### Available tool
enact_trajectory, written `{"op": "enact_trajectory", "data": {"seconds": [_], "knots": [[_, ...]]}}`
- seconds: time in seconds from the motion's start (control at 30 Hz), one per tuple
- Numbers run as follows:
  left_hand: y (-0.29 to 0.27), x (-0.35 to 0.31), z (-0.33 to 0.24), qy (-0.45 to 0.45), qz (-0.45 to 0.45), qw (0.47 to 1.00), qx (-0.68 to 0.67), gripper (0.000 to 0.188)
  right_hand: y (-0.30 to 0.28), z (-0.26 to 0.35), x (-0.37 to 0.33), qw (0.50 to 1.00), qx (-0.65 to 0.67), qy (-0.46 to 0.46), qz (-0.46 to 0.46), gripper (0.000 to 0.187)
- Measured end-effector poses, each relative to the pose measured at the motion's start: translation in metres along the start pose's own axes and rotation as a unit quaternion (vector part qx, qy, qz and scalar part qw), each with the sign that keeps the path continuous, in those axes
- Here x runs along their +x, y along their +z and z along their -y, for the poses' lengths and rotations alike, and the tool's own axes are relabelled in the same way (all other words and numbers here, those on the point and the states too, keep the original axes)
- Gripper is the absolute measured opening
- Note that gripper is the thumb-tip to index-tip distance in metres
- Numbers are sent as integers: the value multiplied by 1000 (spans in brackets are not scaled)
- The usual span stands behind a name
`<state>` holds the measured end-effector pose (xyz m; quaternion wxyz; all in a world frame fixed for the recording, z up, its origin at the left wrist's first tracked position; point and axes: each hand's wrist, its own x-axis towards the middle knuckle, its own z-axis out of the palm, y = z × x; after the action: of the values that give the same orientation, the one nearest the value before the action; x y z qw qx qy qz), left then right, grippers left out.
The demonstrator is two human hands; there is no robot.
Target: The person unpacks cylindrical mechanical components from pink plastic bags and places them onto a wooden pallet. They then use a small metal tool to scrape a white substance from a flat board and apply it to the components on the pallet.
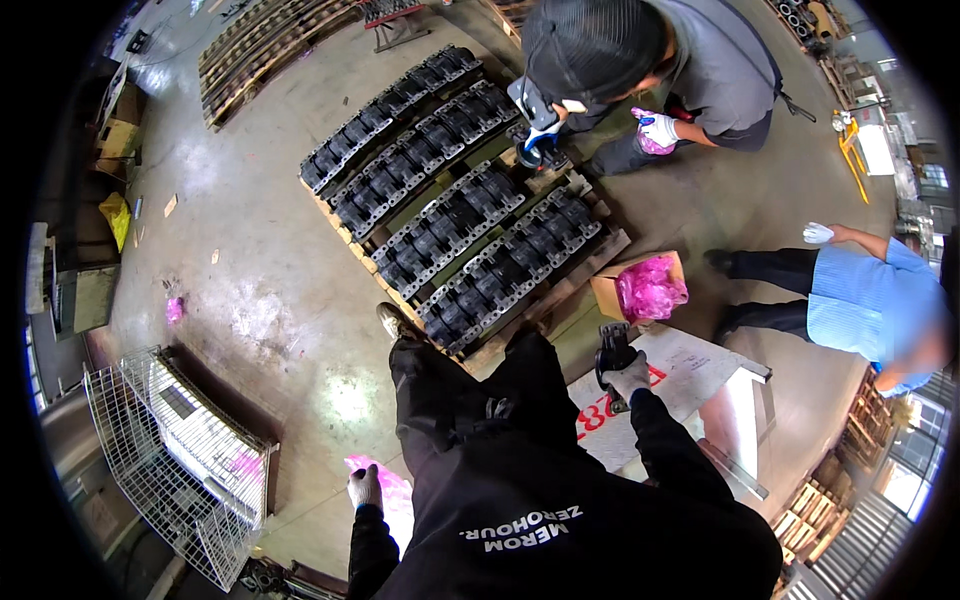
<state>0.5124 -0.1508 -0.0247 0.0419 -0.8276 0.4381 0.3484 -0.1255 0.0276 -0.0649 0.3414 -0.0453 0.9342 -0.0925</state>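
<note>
My left hand (365, 488), in a pale glove, hangs low at my left side with its fingers closed. Pink plastic film (392, 492) shows against it and spreads down beside my body. My right hand (628, 376), gloved in grey, is wrapped around a black part or tool (613, 352) with a wide end; its exact kind I cannot make out. It is held above a white box-like stand (690, 362) with red marks. Ahead of my legs, long black cast-metal engine parts (510, 262) lie in several rows on a wooden pallet (345, 225).
Across the pallet, a co-worker (735, 85) in grey bends over with a blue-and-black tool (540, 140). Another person (850, 285) in light blue stands right. A cardboard box (606, 296) holds pink plastic (650, 287). A wire cage (150, 450) stands left; more pallets (270, 50) lie behind.
</note>
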Motion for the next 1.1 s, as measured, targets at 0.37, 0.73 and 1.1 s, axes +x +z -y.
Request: {"op": "enact_trajectory", "data": {"seconds": [0.37,0.73,1.1], "knots": [[-52,183,-77,50,76,976,-195,33,20,74,-90,995,66,74,-13,84],[17,130,-217,113,16,949,-295,40,10,124,-10,999,-7,9,39,91],[130,7,-313,220,138,954,-148,35,14,125,82,993,-76,-58,63,98]]}}
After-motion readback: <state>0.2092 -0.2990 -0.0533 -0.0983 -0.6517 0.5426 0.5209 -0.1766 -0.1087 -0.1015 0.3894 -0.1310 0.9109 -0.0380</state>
